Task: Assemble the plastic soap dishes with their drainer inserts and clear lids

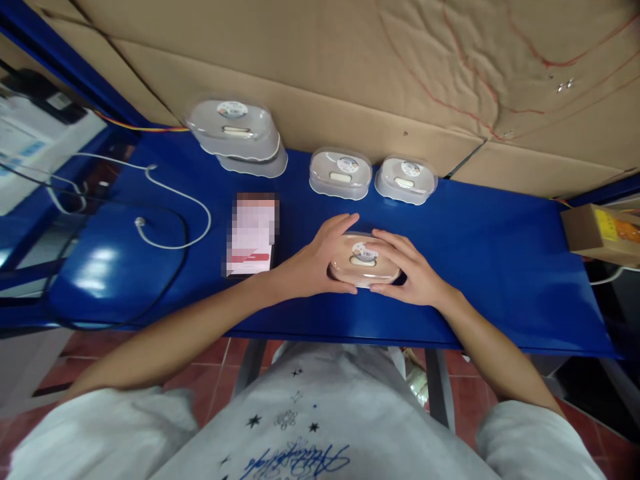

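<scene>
A small oval plastic container (pixel 350 270) with a clear lid and a round label sits between my hands near the front of the blue table. My left hand (pixel 325 260) curves around its left end, thumb at the near side and fingers at the far side. Around the right end wraps my right hand (pixel 413 270), with fingers over the lid's far edge and the thumb at the front. Beyond them, two similar small containers, one on the left (pixel 341 177) and one on the right (pixel 405 183), stand side by side. A phone (pixel 253 233) with a blurred screen lies left of my hands.
Larger stacked clear containers (pixel 240 130) stand at the back left against a cardboard wall (pixel 300 60). A white cable (pixel 200 233) and a black cable loop over the left part of the blue table (pixel 500 267). A cardboard box (pixel 595 233) is at the right edge.
</scene>
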{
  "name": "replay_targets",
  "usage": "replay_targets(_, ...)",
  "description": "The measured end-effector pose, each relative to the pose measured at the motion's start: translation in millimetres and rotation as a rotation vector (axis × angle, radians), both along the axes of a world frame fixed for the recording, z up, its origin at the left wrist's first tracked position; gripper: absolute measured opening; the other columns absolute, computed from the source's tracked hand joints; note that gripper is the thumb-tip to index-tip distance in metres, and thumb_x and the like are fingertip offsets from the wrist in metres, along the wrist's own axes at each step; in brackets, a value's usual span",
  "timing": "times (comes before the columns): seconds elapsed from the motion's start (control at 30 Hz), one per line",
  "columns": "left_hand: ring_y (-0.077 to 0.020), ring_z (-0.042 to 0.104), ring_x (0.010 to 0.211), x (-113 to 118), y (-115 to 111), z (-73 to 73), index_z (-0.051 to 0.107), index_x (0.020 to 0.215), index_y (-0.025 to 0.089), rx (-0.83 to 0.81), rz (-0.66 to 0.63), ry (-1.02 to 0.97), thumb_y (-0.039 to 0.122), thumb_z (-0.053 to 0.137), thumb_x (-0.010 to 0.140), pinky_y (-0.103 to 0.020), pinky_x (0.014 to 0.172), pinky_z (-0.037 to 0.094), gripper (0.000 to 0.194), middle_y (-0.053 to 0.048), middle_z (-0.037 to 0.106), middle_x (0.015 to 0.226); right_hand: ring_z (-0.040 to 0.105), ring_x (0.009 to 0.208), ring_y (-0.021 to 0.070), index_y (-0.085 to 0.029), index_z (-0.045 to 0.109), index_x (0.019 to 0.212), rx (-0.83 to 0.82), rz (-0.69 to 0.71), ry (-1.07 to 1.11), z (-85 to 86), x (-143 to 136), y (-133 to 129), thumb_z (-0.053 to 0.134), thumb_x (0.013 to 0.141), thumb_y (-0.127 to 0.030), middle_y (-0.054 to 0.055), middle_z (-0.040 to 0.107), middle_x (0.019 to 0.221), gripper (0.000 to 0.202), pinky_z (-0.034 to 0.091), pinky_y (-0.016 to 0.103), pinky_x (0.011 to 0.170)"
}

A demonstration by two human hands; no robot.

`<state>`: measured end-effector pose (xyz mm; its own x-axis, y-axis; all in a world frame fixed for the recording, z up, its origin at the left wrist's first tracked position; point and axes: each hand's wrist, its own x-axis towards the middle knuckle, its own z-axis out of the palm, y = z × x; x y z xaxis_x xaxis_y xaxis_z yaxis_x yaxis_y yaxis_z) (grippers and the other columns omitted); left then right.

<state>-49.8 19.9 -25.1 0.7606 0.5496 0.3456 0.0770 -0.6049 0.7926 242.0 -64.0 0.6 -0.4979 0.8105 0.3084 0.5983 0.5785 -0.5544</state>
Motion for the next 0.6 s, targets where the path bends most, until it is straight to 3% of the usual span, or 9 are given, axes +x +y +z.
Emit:
replay_targets(0.2, -0.0526, 0.009, 0.176, -0.8, -3.2, -0.3, 0.001, 0.182, 0.043, 0.062, 0.011, -0.009, 0.063, 0.097, 0.080, -0.084, 0.134, 0.024, 0.141, -0.022, 0.007, 0.188, 0.055, 0.160, 0.0397, -0.034, 0.048, 0.172, 0.005, 0.001, 0.041, -0.7, 1.7, 0.1, 0.085, 0.097, -0.053, 0.016, 0.054, 0.174, 0.086, 0.051, 0.063, 0.129)
replay_targets(0.37, -0.0555, 0.000, 0.176, -2.8, -10.8, 2.0, 0.000, 0.182, 0.045, 0.074, 0.036, 0.032, 0.053, 0.103, 0.077, -0.085, 0.132, 0.027, 0.147, -0.020, -0.013, 0.190, 0.058, 0.159, 0.0366, -0.037, 0.053, 0.169, -0.051, -0.042, 0.123, 5.4, 11.8, 4.3, 0.081, 0.099, -0.058, 0.010, 0.060, 0.171, 0.078, 0.052, 0.058, 0.130)
replay_targets(0.5, -0.0549, 0.012, 0.175, -3.2, -16.6, 4.4, -0.009, 0.180, 0.048, 0.062, 0.017, 0.108, 0.035, 0.107, 0.075, -0.081, 0.129, 0.039, 0.157, -0.020, -0.017, 0.189, 0.058, 0.159, 0.0374, -0.037, 0.057, 0.166, -0.032, -0.162, 0.114, 12.6, 23.1, 7.7, 0.075, 0.101, -0.064, 0.009, 0.062, 0.169, 0.073, 0.049, 0.061, 0.132)
replay_targets(0.6, -0.0563, 0.024, 0.172, -2.6, -18.2, 5.6, -0.007, 0.181, 0.047, 0.099, -0.003, 0.146, 0.035, 0.109, 0.069, -0.081, 0.127, 0.042, 0.161, -0.023, -0.016, 0.189, 0.055, 0.160, 0.0417, -0.035, 0.058, 0.165, 0.012, -0.268, 0.014, 12.8, 25.9, 9.4, 0.078, 0.098, -0.067, 0.012, 0.057, 0.173, 0.077, 0.046, 0.066, 0.132)
